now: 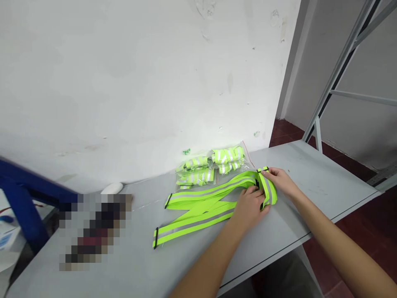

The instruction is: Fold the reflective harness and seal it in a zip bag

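Observation:
Neon-yellow straps with grey reflective stripes [198, 218] lie spread on the grey table [139, 265], black sliders at their left ends. At their right end the straps bend into a loop. My left hand [252, 203] is on this loop, its fingers curled round the strap with the fingertips partly hidden. My right hand [281, 179] pinches the strap's upper right corner beside a black slider. Behind the straps, against the wall, clear plastic bags hold rolled neon straps, one bag [195, 171] at the left and another [228, 159] at the right.
A pixelated dark item [99, 231] and a white rounded object [112, 188] are on the table's left part. A blue metal frame [23, 207] stands at the far left. The white wall [139, 82] borders the table's back; a metal rack [338, 74] rises at the right.

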A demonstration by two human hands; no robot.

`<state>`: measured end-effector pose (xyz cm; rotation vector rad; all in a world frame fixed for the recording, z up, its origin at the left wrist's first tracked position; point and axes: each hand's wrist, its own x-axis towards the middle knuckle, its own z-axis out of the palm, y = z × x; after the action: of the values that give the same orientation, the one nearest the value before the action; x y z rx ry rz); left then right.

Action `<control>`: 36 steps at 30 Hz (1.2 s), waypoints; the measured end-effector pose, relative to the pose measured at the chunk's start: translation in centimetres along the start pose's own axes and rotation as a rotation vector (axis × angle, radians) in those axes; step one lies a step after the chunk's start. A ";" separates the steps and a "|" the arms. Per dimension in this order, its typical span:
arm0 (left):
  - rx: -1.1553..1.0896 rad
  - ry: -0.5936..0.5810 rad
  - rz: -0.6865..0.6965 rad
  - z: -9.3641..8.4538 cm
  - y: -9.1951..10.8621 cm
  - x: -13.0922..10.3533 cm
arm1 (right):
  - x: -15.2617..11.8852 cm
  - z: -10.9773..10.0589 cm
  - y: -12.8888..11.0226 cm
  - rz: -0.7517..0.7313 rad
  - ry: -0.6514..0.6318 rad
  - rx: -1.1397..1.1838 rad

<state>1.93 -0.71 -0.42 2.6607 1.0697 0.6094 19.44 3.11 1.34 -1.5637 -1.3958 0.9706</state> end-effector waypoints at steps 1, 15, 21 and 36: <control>0.005 -0.006 0.000 0.0 0.0 0.0 | 0.5 0.1 0.6 0.000 0.016 -0.036; 0.031 0.054 -0.138 -0.3 1.4 0.1 | 2.0 0.0 1.7 -0.081 -0.107 -0.253; 0.243 -0.001 -0.155 -0.7 4.3 -1.1 | 0.9 -0.5 1.5 -0.071 -0.195 -0.317; 0.325 -0.233 0.035 -3.1 3.9 -6.4 | -6.0 -0.8 2.8 -1.044 -0.165 -0.932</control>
<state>-1.25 -7.78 1.77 2.9356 1.1378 0.1309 20.65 -3.11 -0.74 -0.9872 -2.5745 -0.2555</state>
